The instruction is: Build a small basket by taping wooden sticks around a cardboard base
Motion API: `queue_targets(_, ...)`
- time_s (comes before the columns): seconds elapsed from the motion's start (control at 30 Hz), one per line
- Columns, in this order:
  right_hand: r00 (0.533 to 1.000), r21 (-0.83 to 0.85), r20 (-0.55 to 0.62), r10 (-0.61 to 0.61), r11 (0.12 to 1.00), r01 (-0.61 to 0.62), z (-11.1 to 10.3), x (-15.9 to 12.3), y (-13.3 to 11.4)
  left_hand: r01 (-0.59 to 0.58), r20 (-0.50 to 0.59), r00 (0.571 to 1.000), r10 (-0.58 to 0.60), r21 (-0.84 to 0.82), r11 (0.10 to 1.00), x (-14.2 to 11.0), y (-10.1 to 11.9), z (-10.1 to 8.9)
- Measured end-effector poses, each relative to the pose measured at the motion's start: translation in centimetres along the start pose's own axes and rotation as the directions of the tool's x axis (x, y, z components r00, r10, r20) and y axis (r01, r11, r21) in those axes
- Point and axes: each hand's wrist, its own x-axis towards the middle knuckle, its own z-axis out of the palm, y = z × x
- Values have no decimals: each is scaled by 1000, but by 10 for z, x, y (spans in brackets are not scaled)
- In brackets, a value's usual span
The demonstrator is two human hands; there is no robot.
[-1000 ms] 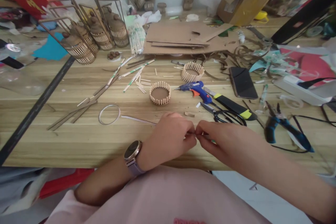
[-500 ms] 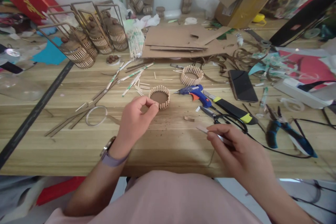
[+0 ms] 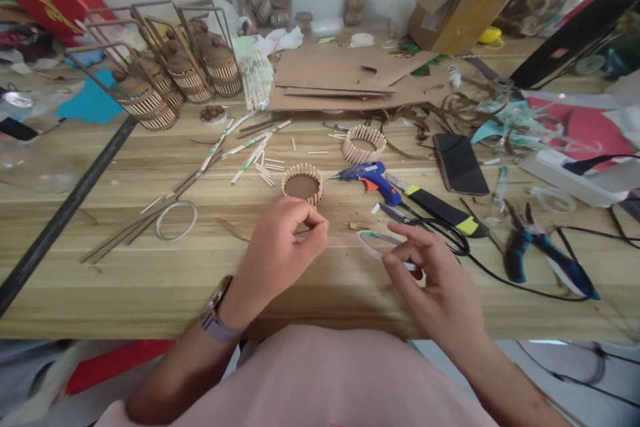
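Observation:
My left hand (image 3: pixel 285 240) is closed in a pinch just in front of a round brown base ringed with short wooden sticks (image 3: pixel 302 187). A thin brown strip (image 3: pixel 233 229) trails out to the left from behind this hand; its pinched end is hidden. My right hand (image 3: pixel 435 273) has thumb and fingers apart over a white loop (image 3: pixel 367 243) with a green patch. The loop's right part runs behind the fingers. Left of my left hand lies a white ring (image 3: pixel 176 220). A blue glue gun (image 3: pixel 373 179) rests beyond my right hand, beside black-handled scissors (image 3: pixel 443 230).
A second stick ring (image 3: pixel 364 145), a utility knife (image 3: pixel 440 210), a phone (image 3: pixel 460 163) and pliers (image 3: pixel 535 240) lie to the right. Small lidded baskets with tall handles (image 3: pixel 220 67) stand at back left. Cardboard sheets (image 3: pixel 325 77) lie behind; loose sticks (image 3: pixel 255 157) are scattered.
My hands were together a second ago, then parted. My left hand went left, then came back right with the strip trailing. My right hand's fingers have spread, and the white loop now shows beneath them.

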Motion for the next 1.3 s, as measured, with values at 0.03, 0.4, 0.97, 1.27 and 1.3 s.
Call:
queue_targets(0.03, 999, -21, -44, 18, 1000, -19, 4, -1, 2, -13, 7, 1000, 13, 13, 1000, -1, 2, -1)
queue_targets(0.4, 981, 101, 148, -128, 988, 113, 15, 3, 9, -225, 351, 919, 180, 91, 970, -10, 16, 8)
queue_targets(0.97, 927, 964, 250, 280, 17, -265, 18, 12, -21, -491, 80, 855, 513, -197, 849, -30, 20, 8)
queue_targets(1.27, 926, 834, 336, 169, 404, -376, 30, -1, -17, -277, -129, 960, 250, -278, 920, -28, 14, 24)
queue_targets(1.3, 939, 736, 311, 149, 587, -337, 24, 0, -12, -241, -146, 968, 205, -298, 924, -27, 12, 24)
